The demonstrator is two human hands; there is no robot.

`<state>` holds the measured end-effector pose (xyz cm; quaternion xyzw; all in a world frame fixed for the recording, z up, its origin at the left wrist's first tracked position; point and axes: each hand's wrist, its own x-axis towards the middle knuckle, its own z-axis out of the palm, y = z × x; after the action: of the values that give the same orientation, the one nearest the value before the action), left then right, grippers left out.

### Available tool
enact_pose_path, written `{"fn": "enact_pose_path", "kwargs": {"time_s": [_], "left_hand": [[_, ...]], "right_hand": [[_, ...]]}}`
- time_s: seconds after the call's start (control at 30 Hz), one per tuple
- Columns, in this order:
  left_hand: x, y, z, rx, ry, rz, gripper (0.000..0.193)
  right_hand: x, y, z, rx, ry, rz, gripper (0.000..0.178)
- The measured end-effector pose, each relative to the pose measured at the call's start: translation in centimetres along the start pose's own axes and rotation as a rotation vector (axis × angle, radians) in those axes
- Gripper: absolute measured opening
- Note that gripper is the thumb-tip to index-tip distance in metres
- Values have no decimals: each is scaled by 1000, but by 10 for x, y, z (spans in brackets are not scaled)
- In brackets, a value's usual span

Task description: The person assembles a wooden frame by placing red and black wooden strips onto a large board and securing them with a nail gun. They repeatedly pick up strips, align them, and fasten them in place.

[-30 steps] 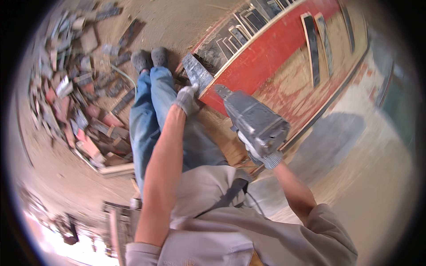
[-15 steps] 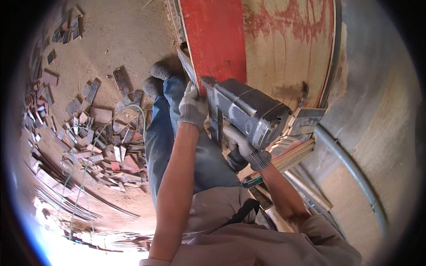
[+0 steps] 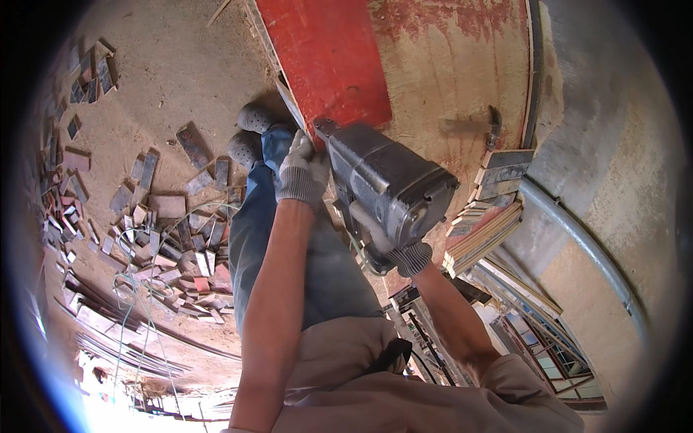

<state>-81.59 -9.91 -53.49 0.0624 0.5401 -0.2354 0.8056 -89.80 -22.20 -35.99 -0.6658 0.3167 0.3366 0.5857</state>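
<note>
A bulky black nail gun (image 3: 390, 180) is tilted over the near edge of a red-painted plywood panel (image 3: 328, 58), its nose at the panel's corner. Its handle is in the grip of my right hand (image 3: 375, 229), which wears a pale knitted glove. My left hand (image 3: 302, 173), gloved too, is closed at the panel's left edge, where a narrow wood strip (image 3: 290, 101) runs along the side. The fingers pinch the strip's near end beside the nose of the gun. The exact contact under the fingertips is partly hidden.
A hammer (image 3: 476, 126) lies on the bare-wood part of the panel. Stacked small boards (image 3: 487, 231) stand at its right, by a grey pipe (image 3: 577, 231). Scattered wood offcuts (image 3: 170, 206) and a thin green hose (image 3: 126, 317) cover the ground at left.
The view has shifted, so the panel sits further left. The nail gun has turned slightly, with its nose still near the panel's corner. Both hands keep their grips.
</note>
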Motion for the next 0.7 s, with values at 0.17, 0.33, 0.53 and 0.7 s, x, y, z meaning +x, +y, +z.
{"fn": "enact_pose_path", "kwargs": {"time_s": [0.17, 0.33, 0.53, 0.7], "left_hand": [[3, 3, -13, 160, -82, -24, 50], [-1, 7, -30, 322, -121, -16, 49], [-29, 30, -56, 316, 108, -16, 46], [-44, 66, -94, 361, 251, 70, 44]], "right_hand": [[-8, -8, -3, 75, -64, 577, 51], [-9, -5, 1, 50, -14, 622, 52], [-13, -5, 17, -70, 270, -103, 18], [-15, 23, 8, 330, 109, 6, 19]]}}
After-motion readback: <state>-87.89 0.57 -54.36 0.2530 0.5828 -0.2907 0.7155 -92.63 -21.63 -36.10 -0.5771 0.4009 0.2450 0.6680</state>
